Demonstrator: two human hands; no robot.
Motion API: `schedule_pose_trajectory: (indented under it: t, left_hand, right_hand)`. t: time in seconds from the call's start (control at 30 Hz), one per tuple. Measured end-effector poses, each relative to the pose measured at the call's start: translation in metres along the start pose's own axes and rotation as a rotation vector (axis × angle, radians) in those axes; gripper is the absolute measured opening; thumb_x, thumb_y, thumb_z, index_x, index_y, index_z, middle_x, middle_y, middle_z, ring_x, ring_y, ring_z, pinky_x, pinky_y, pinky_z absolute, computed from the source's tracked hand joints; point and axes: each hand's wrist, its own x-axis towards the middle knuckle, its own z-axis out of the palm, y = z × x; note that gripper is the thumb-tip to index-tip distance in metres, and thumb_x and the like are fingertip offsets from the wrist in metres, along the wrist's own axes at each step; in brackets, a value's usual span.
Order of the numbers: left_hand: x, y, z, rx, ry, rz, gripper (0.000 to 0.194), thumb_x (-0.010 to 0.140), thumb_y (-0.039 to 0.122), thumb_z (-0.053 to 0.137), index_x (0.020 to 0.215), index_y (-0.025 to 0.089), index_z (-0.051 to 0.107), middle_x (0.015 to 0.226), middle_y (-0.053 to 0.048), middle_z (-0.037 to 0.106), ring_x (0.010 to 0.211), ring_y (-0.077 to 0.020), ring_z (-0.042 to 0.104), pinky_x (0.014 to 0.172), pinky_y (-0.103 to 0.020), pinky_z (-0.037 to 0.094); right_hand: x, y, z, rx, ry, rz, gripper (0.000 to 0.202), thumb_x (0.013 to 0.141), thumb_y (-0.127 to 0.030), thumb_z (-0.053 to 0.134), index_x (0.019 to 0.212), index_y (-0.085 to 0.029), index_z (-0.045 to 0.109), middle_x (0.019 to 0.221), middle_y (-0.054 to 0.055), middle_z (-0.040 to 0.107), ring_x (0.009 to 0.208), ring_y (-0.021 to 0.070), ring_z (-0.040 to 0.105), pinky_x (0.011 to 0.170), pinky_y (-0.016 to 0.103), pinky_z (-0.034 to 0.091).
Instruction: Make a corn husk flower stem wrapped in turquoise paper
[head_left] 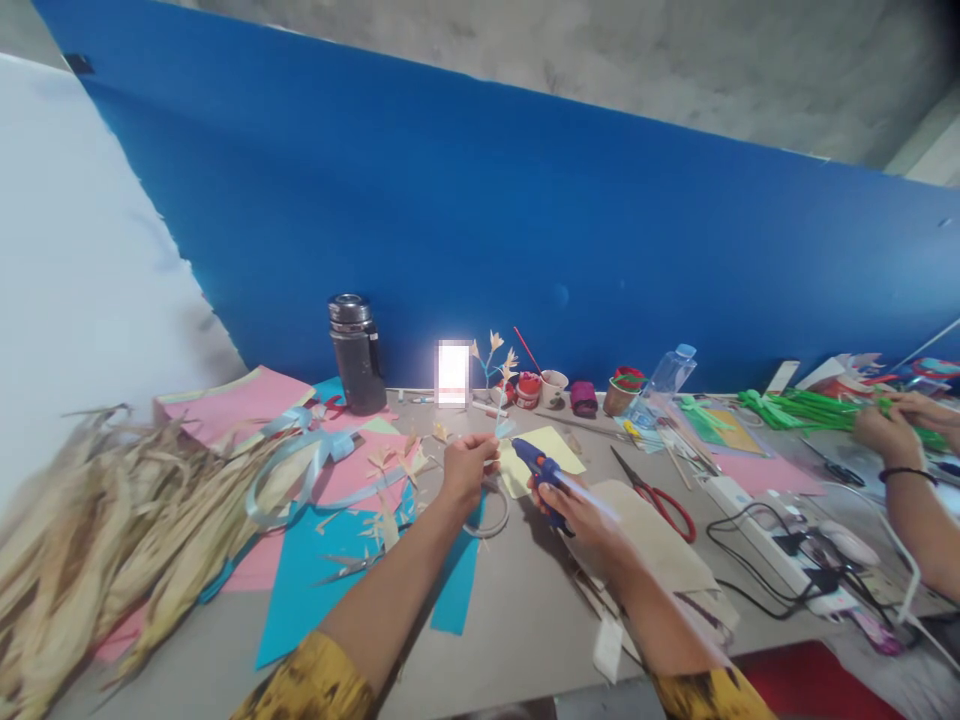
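Observation:
My left hand (466, 470) is closed in a pinch on the lower stem of a flower sprig (510, 365) with pale, husk-like petals and a light blue stem. My right hand (574, 515) is wrapped around a blue hot glue gun (534, 458), a long translucent glue stick trailing from its back. The gun's nozzle points at the stem, close to my left fingertips; whether they touch I cannot tell. Beneath my left wrist lies a roll of tape (495, 515). A pale yellow paper sheet (559, 450) lies just behind the gun.
Dried corn husks (97, 540) heap up at left. Beyond the papers stands a dark thermos (358, 360). Red-handled scissors (664, 500), a plastic bottle (664, 385) and a power strip (757, 530) with cables lie rightward. Another person's hands (889, 440) work with green stems at far right.

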Motion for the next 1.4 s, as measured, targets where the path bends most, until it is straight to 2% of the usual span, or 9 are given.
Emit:
schedule_pose_trajectory:
  t: [0.17,0.33,0.53,0.63,0.73,0.87,1.0,1.17,1.4]
  left_hand:
    - [0.003,0.013,-0.003,-0.016,0.016,-0.002,0.032,0.049,0.026,0.087,0.072,0.013,0.069,0.058,-0.002,0.061,0.058,-0.012,0.058,0.054,-0.024,0.045]
    - [-0.002,0.026,-0.007,-0.009,-0.013,0.027,0.034,0.047,0.027,0.085,0.073,0.013,0.069,0.058,-0.001,0.062,0.056,-0.0112,0.057,0.053,-0.023,0.044]
    - [-0.016,0.024,-0.011,0.025,-0.005,0.001,0.034,0.046,0.026,0.085,0.073,0.012,0.07,0.058,-0.001,0.062,0.057,-0.0111,0.058,0.053,-0.022,0.044]
    - [-0.023,0.021,-0.013,0.012,-0.036,-0.033,0.034,0.045,0.026,0.087,0.071,0.012,0.069,0.06,-0.001,0.063,0.057,-0.0108,0.058,0.053,-0.023,0.046]
    - [-0.029,0.021,-0.012,-0.033,-0.144,-0.061,0.037,0.044,0.029,0.089,0.07,0.012,0.069,0.058,0.0,0.061,0.056,-0.0102,0.057,0.053,-0.022,0.047]
    - [-0.04,0.024,-0.01,-0.083,-0.348,-0.163,0.039,0.046,0.032,0.092,0.069,0.012,0.067,0.057,0.0,0.059,0.055,-0.0092,0.054,0.052,-0.022,0.047]
    - [-0.046,0.023,-0.009,-0.058,-0.485,-0.253,0.039,0.049,0.033,0.093,0.068,0.011,0.067,0.058,-0.001,0.058,0.053,-0.0084,0.053,0.051,-0.021,0.046]
    - [-0.046,0.02,-0.01,-0.038,-0.512,-0.285,0.04,0.048,0.033,0.093,0.066,0.011,0.065,0.056,-0.001,0.058,0.051,-0.008,0.053,0.051,-0.021,0.046]
    - [-0.046,0.015,-0.009,0.054,-0.424,-0.22,0.042,0.044,0.035,0.093,0.062,0.012,0.064,0.056,-0.002,0.059,0.053,-0.0101,0.055,0.052,-0.023,0.047]
  right_hand:
    - [0.009,0.0,-0.012,-0.449,0.028,-0.063,0.022,0.078,-0.039,0.066,0.086,-0.018,0.066,0.073,0.0,0.059,0.065,0.0156,0.049,0.06,0.027,0.034]
    - [0.007,-0.014,-0.019,-1.015,0.036,0.02,0.027,0.077,-0.042,0.068,0.087,-0.018,0.064,0.081,0.004,0.065,0.072,0.0186,0.053,0.063,0.028,0.028]
    - [0.001,-0.017,-0.017,-1.218,-0.062,0.054,0.029,0.078,-0.043,0.067,0.093,-0.017,0.068,0.095,0.011,0.067,0.089,0.0248,0.058,0.07,0.03,0.033]
    - [0.001,-0.018,-0.018,-1.136,0.002,-0.013,0.03,0.077,-0.04,0.069,0.096,-0.017,0.071,0.1,0.012,0.067,0.096,0.0272,0.059,0.077,0.032,0.038]
    - [0.008,-0.023,-0.011,-0.817,0.127,-0.165,0.019,0.084,-0.03,0.06,0.094,-0.02,0.073,0.101,0.009,0.069,0.097,0.0232,0.06,0.084,0.032,0.041]
    - [0.025,-0.032,0.011,-0.177,0.22,-0.126,0.02,0.081,-0.036,0.063,0.084,-0.019,0.073,0.072,0.002,0.066,0.062,0.015,0.054,0.06,0.027,0.04]
    - [0.034,-0.034,0.027,0.195,0.173,-0.055,0.024,0.072,-0.04,0.074,0.077,-0.017,0.073,0.059,-0.003,0.055,0.051,0.0099,0.041,0.051,0.025,0.034]
    - [0.035,-0.031,0.025,0.328,0.095,0.002,0.028,0.066,-0.042,0.081,0.078,-0.017,0.074,0.068,0.0,0.061,0.056,0.0097,0.046,0.052,0.024,0.035]
    - [0.037,-0.024,0.015,0.245,0.009,-0.013,0.026,0.07,-0.041,0.079,0.075,-0.017,0.071,0.064,-0.002,0.056,0.055,0.0091,0.041,0.053,0.024,0.031]
